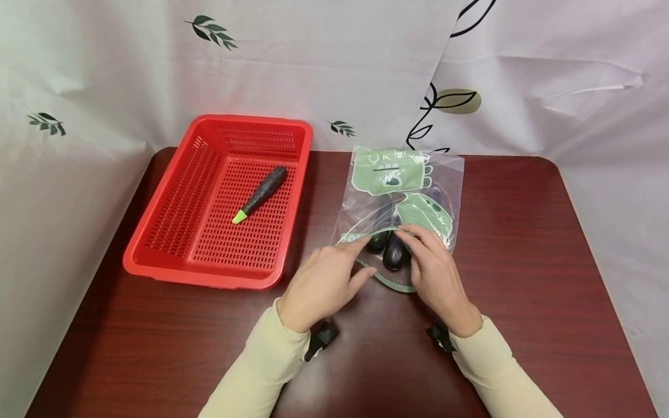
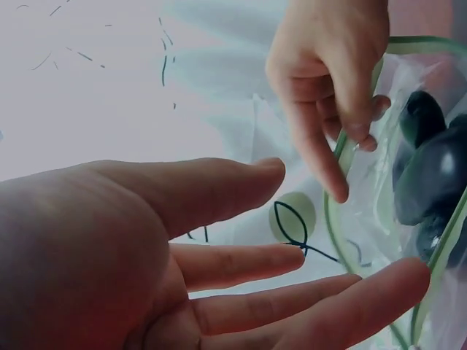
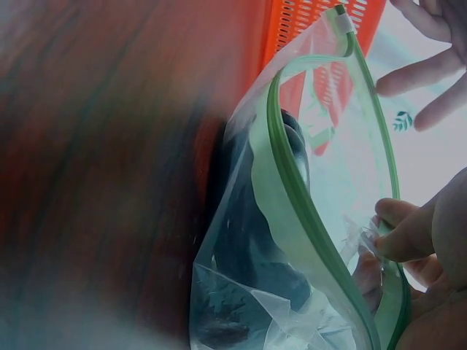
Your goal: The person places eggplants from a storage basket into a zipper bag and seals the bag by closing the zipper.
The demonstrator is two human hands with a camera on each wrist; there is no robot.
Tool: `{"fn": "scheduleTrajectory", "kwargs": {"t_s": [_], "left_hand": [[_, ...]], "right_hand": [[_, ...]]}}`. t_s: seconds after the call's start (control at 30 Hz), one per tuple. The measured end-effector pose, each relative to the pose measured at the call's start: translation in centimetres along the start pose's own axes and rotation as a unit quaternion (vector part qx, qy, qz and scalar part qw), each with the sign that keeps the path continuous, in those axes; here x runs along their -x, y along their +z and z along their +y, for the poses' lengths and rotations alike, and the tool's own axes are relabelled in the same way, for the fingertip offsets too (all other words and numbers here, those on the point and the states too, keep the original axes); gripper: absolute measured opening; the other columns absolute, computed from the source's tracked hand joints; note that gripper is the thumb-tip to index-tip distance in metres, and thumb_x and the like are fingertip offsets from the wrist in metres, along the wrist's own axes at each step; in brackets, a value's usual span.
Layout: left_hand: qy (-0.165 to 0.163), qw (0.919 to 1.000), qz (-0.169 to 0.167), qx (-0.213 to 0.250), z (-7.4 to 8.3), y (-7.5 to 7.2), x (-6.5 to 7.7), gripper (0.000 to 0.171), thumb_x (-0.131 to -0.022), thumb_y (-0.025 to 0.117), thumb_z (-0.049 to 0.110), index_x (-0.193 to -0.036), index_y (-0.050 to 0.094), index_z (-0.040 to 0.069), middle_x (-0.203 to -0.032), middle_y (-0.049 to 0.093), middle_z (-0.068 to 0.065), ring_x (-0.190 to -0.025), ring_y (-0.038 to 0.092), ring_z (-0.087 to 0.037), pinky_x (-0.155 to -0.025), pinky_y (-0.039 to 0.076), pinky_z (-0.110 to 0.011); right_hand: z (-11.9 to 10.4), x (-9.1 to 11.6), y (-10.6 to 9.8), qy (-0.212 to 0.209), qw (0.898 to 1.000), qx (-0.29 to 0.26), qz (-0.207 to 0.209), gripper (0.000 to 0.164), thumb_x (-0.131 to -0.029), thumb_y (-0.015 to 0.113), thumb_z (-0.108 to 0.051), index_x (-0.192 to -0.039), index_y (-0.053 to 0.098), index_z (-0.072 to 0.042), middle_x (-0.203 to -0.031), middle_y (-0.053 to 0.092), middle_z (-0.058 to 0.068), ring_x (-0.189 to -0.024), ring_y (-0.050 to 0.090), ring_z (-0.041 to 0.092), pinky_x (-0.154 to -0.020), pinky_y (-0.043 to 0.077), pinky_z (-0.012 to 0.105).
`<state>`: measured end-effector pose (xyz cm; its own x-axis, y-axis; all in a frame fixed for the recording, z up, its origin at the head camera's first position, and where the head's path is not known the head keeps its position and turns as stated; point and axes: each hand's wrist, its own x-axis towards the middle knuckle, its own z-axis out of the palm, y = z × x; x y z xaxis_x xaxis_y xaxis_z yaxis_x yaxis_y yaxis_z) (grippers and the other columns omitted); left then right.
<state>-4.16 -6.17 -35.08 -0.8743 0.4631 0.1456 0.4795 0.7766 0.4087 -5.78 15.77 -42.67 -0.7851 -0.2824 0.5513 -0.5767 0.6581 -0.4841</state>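
Note:
A clear zip bag [image 1: 387, 168] with green print lies on the table, its green-edged mouth spread toward me. Inside it are dark, glossy, rounded vegetables, among them an eggplant [image 1: 395, 256] with its blunt end at the opening. My right hand [image 1: 438, 280] pinches the upper rim of the mouth; in the right wrist view its thumb and fingers meet on the green zip strip [image 3: 310, 197]. My left hand [image 1: 323, 285] is at the left of the opening, thumb and fingers extended apart. In the left wrist view its longest-reaching fingertip overlaps the bag's edge.
Left of the bag stands a red plastic basket [image 1: 209, 278] with slotted sides. One dark zucchini [image 1: 265, 190] with a light green tip lies in it. A white cloth with leaf print [image 1: 292, 69] hangs behind the dark red wooden table [image 1: 522, 278].

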Motion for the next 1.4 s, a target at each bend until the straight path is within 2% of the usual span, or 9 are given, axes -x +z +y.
{"fn": "scheduleTrajectory", "kwargs": {"t_s": [0.4, 0.73, 0.97, 1.07, 1.2, 1.33, 1.4], "left_hand": [[-0.031, 0.9995, 0.002, -0.01, -1.5, -2.2, 1.0, 0.049, -0.092, 0.072, 0.032, -0.135, 0.063, 0.009, -0.12, 0.071, -0.007, -0.098, 0.072, -0.024, -0.075, 0.056, -0.045], [-0.048, 0.9986, 0.004, -0.025, -3.3, -4.9, 1.0, 0.053, -0.094, 0.069, 0.032, -0.138, 0.059, 0.005, -0.129, 0.067, -0.011, -0.111, 0.067, -0.029, -0.089, 0.053, -0.046], [-0.075, 0.996, 0.003, -0.048, -5.0, -6.7, 0.8, 0.054, -0.094, 0.069, 0.032, -0.139, 0.058, 0.005, -0.127, 0.067, -0.014, -0.103, 0.069, -0.031, -0.081, 0.054, -0.047], [-0.08, 0.9952, 0.003, -0.055, -5.7, -7.4, 0.6, 0.053, -0.095, 0.068, 0.03, -0.139, 0.058, 0.004, -0.128, 0.067, -0.015, -0.107, 0.068, -0.031, -0.086, 0.053, -0.047], [-0.091, 0.9939, 0.003, -0.063, -6.5, -8.6, 0.5, 0.052, -0.096, 0.067, 0.028, -0.139, 0.057, 0.002, -0.127, 0.066, -0.016, -0.102, 0.069, -0.035, -0.087, 0.053, -0.05], [-0.103, 0.9922, -0.006, -0.069, -7.3, -9.6, 0.3, 0.054, -0.096, 0.067, 0.028, -0.141, 0.056, 0.003, -0.127, 0.066, -0.018, -0.096, 0.069, -0.037, -0.083, 0.053, -0.053], [-0.113, 0.9908, -0.017, -0.072, -7.8, -10.1, 0.0, 0.055, -0.096, 0.066, 0.029, -0.143, 0.054, 0.004, -0.116, 0.07, -0.018, -0.087, 0.069, -0.036, -0.078, 0.054, -0.051]], "right_hand": [[0.0, -0.2, 0.1, -0.004, 1.0, -0.006, 0.0, 0.045, -0.087, 0.046, 0.019, -0.123, 0.067, 0.003, -0.126, 0.062, 0.015, -0.115, 0.057, 0.034, -0.098, 0.043, 0.045], [-0.1, -0.3, 0.3, -0.006, 1.0, -0.013, 0.005, 0.045, -0.086, 0.046, 0.02, -0.122, 0.068, 0.004, -0.125, 0.062, 0.014, -0.115, 0.057, 0.035, -0.099, 0.043, 0.044], [-0.2, -0.1, 0.2, -0.002, 1.0, -0.012, 0.001, 0.045, -0.086, 0.047, 0.02, -0.123, 0.067, 0.004, -0.126, 0.062, 0.015, -0.118, 0.056, 0.035, -0.102, 0.041, 0.042], [-0.2, -0.1, 0.1, -0.002, 1.0, -0.011, 0.003, 0.045, -0.086, 0.046, 0.02, -0.122, 0.068, 0.004, -0.126, 0.062, 0.015, -0.118, 0.056, 0.035, -0.102, 0.041, 0.042], [-0.2, -0.1, 0.1, -0.004, 1.0, -0.01, 0.003, 0.045, -0.086, 0.046, 0.02, -0.122, 0.068, 0.004, -0.126, 0.062, 0.015, -0.117, 0.056, 0.035, -0.102, 0.041, 0.042], [-0.3, -0.2, 0.1, -0.004, 1.0, -0.013, 0.001, 0.045, -0.086, 0.046, 0.02, -0.122, 0.068, 0.004, -0.126, 0.062, 0.015, -0.118, 0.056, 0.035, -0.103, 0.041, 0.043], [-0.4, -0.1, 0.1, -0.004, 1.0, -0.014, 0.002, 0.046, -0.085, 0.046, 0.021, -0.122, 0.068, 0.004, -0.126, 0.062, 0.015, -0.117, 0.056, 0.035, -0.102, 0.041, 0.043]]}}
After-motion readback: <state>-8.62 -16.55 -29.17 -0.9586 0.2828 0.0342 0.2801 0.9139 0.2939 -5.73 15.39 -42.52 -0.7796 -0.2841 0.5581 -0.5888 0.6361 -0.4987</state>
